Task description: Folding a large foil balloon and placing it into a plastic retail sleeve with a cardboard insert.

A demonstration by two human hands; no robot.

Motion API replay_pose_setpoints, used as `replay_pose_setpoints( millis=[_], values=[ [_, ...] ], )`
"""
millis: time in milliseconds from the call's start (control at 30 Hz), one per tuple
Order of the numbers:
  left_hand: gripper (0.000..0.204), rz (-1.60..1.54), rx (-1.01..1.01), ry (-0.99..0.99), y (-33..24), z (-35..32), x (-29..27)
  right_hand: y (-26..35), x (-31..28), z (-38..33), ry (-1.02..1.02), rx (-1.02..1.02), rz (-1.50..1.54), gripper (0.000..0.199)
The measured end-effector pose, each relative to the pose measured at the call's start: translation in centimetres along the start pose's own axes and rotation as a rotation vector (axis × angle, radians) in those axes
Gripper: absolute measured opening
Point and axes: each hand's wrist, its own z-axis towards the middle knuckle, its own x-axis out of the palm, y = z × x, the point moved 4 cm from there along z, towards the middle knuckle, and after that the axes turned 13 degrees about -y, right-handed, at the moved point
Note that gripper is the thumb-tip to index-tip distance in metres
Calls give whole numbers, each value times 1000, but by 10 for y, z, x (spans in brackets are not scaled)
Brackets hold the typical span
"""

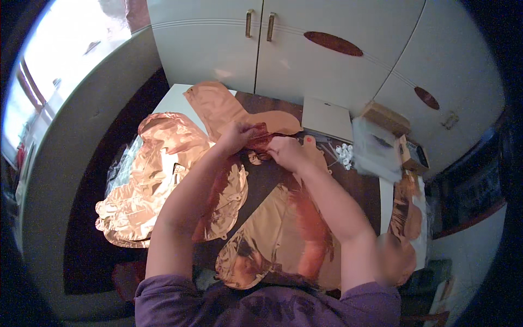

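Both my hands are at the far middle of the table, closed on a copper-coloured foil balloon [261, 140]. My left hand [237, 137] pinches its crumpled edge from the left. From the right, my right hand [285, 152] grips the same piece, fingers bent together. The foil between them looks dark red and shiny. Flat copper foil [215, 108] spreads behind the hands; whether it is the same balloon I cannot tell. A flat foil balloon [255, 240] lies between my forearms, close to my body. To the left, a heap of creased foil balloons [158, 180] catches the light.
Small white plastic pieces [344, 156] lie right of my hands on the dark table [362, 191]. Behind them are a white box [327, 117], a clear plastic bag [376, 147] and a cardboard box [385, 117]. More foil [403, 212] lies far right. White cabinets [207, 52] stand behind.
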Motion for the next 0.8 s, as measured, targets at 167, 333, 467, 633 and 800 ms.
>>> replay_pose_setpoints(
  millis=[167,333,467,633,800],
  values=[
    [26,120,25,17,21,9,3,-2,-6,10,13,209,47,9],
    [30,5,17,65,28,12,7,-33,4,15,208,658,472,16],
    [30,-61,106,200,21,5,1,-35,-1,33,224,502,283,19],
    [23,304,751,63,1,0,-1,-1,-11,46,-262,98,-50,11],
    [21,451,320,6,17,17,-2,28,4,22,-193,-39,-285,20]
  ],
)
